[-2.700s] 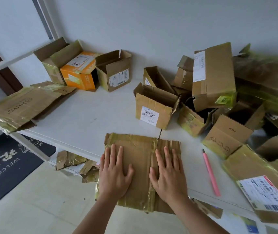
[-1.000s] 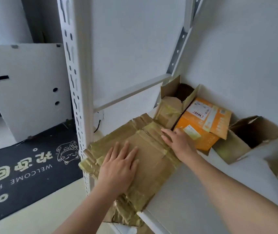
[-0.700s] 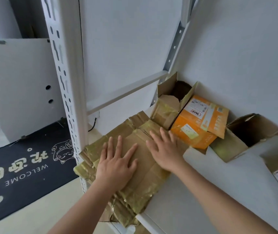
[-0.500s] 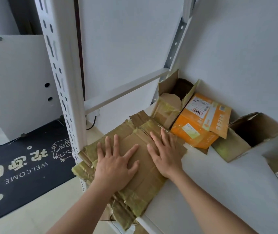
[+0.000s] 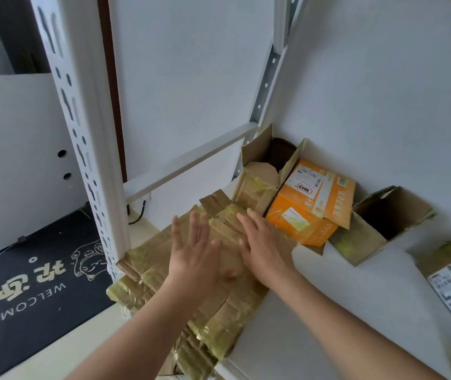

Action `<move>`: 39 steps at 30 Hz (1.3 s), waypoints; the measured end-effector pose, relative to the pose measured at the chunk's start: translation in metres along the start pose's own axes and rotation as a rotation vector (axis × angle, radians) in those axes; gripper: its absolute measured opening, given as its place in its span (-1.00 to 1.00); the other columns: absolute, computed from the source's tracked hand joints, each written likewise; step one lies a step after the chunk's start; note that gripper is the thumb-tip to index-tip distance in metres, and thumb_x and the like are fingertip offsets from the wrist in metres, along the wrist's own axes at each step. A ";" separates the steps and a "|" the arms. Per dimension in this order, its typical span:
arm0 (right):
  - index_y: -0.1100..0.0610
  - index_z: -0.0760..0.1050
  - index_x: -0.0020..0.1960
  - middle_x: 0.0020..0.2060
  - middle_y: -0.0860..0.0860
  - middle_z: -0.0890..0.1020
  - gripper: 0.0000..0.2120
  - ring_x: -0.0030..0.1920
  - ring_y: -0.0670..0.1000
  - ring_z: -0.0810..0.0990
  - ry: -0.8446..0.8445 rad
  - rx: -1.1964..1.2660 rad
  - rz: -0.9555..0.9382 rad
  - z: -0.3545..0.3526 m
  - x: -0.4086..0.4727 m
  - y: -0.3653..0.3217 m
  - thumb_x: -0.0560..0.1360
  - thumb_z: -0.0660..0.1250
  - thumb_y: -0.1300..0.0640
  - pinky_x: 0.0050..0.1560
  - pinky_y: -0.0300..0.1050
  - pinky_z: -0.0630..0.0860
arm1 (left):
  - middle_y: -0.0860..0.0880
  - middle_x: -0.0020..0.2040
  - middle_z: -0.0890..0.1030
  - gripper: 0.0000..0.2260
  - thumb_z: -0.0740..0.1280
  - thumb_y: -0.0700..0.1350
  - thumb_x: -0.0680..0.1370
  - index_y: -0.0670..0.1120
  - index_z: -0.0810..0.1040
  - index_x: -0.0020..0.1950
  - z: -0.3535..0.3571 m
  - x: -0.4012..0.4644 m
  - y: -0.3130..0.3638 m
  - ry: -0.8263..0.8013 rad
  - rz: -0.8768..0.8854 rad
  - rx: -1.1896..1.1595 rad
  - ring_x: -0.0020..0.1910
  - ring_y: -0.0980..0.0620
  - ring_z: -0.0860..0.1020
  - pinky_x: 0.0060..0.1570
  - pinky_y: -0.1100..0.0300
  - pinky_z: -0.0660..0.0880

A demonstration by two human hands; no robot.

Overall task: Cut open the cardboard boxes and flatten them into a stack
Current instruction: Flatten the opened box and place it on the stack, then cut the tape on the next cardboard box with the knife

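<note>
The stack of flattened brown cardboard boxes with yellowish tape (image 5: 191, 292) lies at the left end of the white table (image 5: 314, 311), its near corner overhanging the edge beside the white slotted metal upright (image 5: 82, 138). The left hand (image 5: 194, 259) is over the top sheet with fingers straight and spread, its outline blurred, so whether the palm touches the cardboard cannot be told; the right hand (image 5: 262, 250) lies flat on the sheet's far side, fingers straight and together, neither grip curled round anything. To do this step well, I judge both palms should bear down evenly over the taped seams so the folds stay shut, and the sheet should be squared to those beneath, since the overhanging corner could tip the pile off. Just beyond stand an open brown cardboard box with raised flaps (image 5: 262, 171), an orange printed carton (image 5: 309, 204) and another open brown box (image 5: 383, 223), all uncut. On the pale floor lies a black welcome mat (image 5: 27, 275)
</note>
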State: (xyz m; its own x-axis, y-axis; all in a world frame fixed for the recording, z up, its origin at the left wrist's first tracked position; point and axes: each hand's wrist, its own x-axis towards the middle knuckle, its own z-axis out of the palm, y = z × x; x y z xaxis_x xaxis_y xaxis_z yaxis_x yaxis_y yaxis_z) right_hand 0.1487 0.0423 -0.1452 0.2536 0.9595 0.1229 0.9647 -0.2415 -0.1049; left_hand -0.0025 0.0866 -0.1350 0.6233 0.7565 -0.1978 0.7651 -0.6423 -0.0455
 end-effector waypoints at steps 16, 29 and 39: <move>0.14 0.37 0.00 -0.17 0.11 0.54 -0.64 -0.23 0.08 0.48 0.249 0.214 0.244 -0.049 0.096 0.064 0.43 0.54 0.09 -0.32 -0.08 0.32 | 0.10 0.59 -0.33 -0.13 -0.10 0.63 0.33 0.34 -0.32 0.52 0.048 0.034 -0.018 -0.052 0.071 -0.233 0.55 -0.11 -0.38 0.37 -0.38 -0.41; 0.15 0.42 -0.24 -0.38 -0.08 0.53 -0.64 -0.40 -0.20 0.51 0.786 0.624 0.198 -0.125 0.003 0.041 0.32 0.62 0.10 -0.34 -0.45 0.37 | -0.11 0.59 -0.34 -0.15 -0.15 0.48 0.47 0.03 -0.27 0.60 0.030 0.007 0.004 0.058 -0.049 0.036 0.52 -0.22 -0.41 0.39 -0.37 -0.40; 0.13 0.37 -0.36 -0.57 -0.08 0.40 -0.64 -0.51 -0.17 0.32 0.608 1.250 0.619 -0.109 -0.267 0.080 0.26 0.55 0.37 -0.45 -0.37 0.30 | -0.02 0.42 0.41 -0.33 -0.05 0.33 0.52 0.05 0.19 0.57 -0.034 -0.086 0.096 0.112 -0.064 -1.641 0.04 0.10 0.58 -0.02 0.10 0.56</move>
State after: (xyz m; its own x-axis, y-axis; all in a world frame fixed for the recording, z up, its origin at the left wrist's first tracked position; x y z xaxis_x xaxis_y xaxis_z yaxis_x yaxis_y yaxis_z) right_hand 0.1655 -0.2486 -0.0789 0.8742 0.4773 0.0892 0.1001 0.0027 -0.9950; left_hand 0.0227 -0.0361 -0.0894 0.5381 0.8264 -0.1659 0.0860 0.1420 0.9861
